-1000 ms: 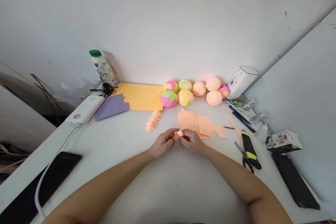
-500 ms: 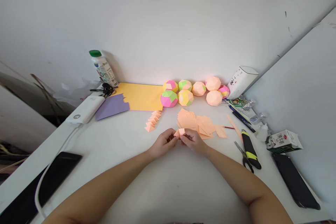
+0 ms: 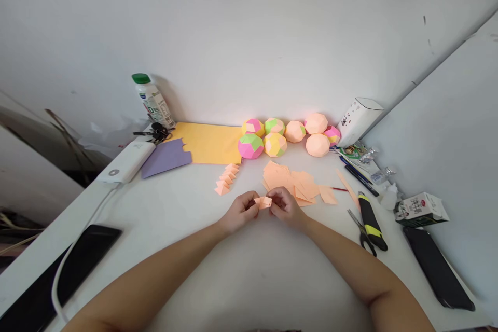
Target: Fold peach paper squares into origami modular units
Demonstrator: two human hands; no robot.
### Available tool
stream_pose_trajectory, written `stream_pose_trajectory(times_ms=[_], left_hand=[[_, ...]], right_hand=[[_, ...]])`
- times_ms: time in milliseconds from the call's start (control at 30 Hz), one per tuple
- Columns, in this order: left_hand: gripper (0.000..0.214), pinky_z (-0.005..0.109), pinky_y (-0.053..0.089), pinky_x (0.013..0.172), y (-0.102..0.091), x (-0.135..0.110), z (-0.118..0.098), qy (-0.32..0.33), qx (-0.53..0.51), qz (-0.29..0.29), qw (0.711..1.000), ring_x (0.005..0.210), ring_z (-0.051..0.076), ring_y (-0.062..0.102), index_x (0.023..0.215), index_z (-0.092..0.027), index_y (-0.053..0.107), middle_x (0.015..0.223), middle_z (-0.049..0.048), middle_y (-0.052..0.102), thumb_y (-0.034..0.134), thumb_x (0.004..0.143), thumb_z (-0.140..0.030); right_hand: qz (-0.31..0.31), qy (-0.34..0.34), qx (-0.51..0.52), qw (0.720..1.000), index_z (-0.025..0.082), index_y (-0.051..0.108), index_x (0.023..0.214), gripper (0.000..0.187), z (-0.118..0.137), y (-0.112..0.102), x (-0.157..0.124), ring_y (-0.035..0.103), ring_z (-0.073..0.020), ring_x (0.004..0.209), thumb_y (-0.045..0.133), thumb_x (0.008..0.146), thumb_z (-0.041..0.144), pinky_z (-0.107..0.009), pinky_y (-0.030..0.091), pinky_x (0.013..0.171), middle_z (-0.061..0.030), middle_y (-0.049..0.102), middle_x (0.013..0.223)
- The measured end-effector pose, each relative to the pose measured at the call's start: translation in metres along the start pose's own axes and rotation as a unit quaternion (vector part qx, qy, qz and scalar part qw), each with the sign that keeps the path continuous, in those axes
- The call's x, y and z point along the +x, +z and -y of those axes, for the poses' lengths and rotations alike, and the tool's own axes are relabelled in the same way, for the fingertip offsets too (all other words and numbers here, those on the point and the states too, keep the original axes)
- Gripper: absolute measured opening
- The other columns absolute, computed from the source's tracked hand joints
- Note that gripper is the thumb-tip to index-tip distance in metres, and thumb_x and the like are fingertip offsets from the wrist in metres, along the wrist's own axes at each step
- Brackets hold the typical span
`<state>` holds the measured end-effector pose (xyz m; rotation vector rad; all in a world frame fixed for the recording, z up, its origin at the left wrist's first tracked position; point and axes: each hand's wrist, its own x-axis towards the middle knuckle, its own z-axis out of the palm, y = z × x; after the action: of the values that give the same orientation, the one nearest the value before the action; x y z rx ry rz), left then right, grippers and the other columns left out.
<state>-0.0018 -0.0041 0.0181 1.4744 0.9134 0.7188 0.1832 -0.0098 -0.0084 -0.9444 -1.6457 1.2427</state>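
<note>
A small folded peach paper piece (image 3: 263,202) is pinched between my two hands above the white table. My left hand (image 3: 240,212) grips its left end with thumb and fingers. At its right end, my right hand (image 3: 287,208) closes on it in a pinch. Just behind my right hand lies a loose pile of flat peach paper pieces (image 3: 278,175). A short row of folded peach paper units (image 3: 226,180) rests beyond my left hand. Several faceted paper balls (image 3: 251,146) in pink, green, yellow and peach line the wall.
Yellow paper (image 3: 213,144) and purple paper (image 3: 165,160) lie at the back left, near a white power bank (image 3: 128,161) and a bottle (image 3: 153,101). To the right are scissors (image 3: 361,233), a utility knife (image 3: 372,222), a milk carton (image 3: 420,208) and a black phone (image 3: 438,267).
The folded paper piece has been turned in my fingers and now shows a longer, flatter side. My hands have shifted slightly apart; the other things stay where they were.
</note>
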Motion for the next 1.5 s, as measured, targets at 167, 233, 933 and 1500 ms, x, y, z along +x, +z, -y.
stream_pose_trajectory(times_ms=[167, 233, 933, 1500], left_hand=[[0.019, 0.022, 0.032, 0.052, 0.0, 0.001, 0.005, 0.017, -0.017, 0.004, 1.0, 0.054, 0.01, 0.042, 0.069, -0.017, 0.044, 0.057, -0.0034, 0.047, 0.045, 0.081, -0.033], [0.024, 0.021, 0.032, 0.051, 0.0, 0.001, 0.006, 0.007, -0.024, -0.01, 1.0, 0.053, 0.01, 0.043, 0.068, -0.018, 0.042, 0.056, -0.0037, 0.048, 0.043, 0.083, -0.037], [0.032, 0.025, 0.042, 0.058, 0.002, 0.001, 0.007, 0.0, -0.075, 0.017, 0.997, 0.06, 0.011, 0.053, 0.109, -0.018, 0.048, 0.074, -0.0001, 0.054, 0.049, 0.083, -0.036], [0.03, 0.023, 0.039, 0.055, 0.003, 0.002, 0.008, 0.015, -0.063, 0.004, 0.998, 0.055, 0.008, 0.044, 0.109, -0.018, 0.047, 0.067, -0.0042, 0.042, 0.048, 0.083, -0.033]], right_hand=[[0.02, -0.046, -0.025, 0.998, 0.02, 0.048, 0.086, 0.006, -0.001, -0.001, 0.0, 0.054, -0.0095, 0.057, 0.052, 0.081, 0.022, -0.024, 0.045, 0.053, -0.0028, 0.052, 0.085], [0.02, -0.064, -0.05, 0.996, 0.02, 0.05, 0.08, 0.002, 0.001, -0.002, 0.001, 0.053, -0.0101, 0.057, 0.051, 0.081, 0.021, -0.024, 0.045, 0.053, -0.0025, 0.052, 0.082], [-0.056, -0.17, -0.209, 0.962, 0.021, 0.06, 0.074, 0.013, 0.0, 0.002, 0.002, 0.058, -0.0158, 0.068, 0.05, 0.078, 0.014, -0.029, 0.049, 0.058, -0.0062, 0.06, 0.077], [-0.029, -0.172, -0.216, 0.961, 0.021, 0.06, 0.074, 0.01, -0.002, 0.002, 0.002, 0.056, -0.0158, 0.069, 0.052, 0.08, 0.017, -0.029, 0.047, 0.062, -0.0053, 0.058, 0.076]])
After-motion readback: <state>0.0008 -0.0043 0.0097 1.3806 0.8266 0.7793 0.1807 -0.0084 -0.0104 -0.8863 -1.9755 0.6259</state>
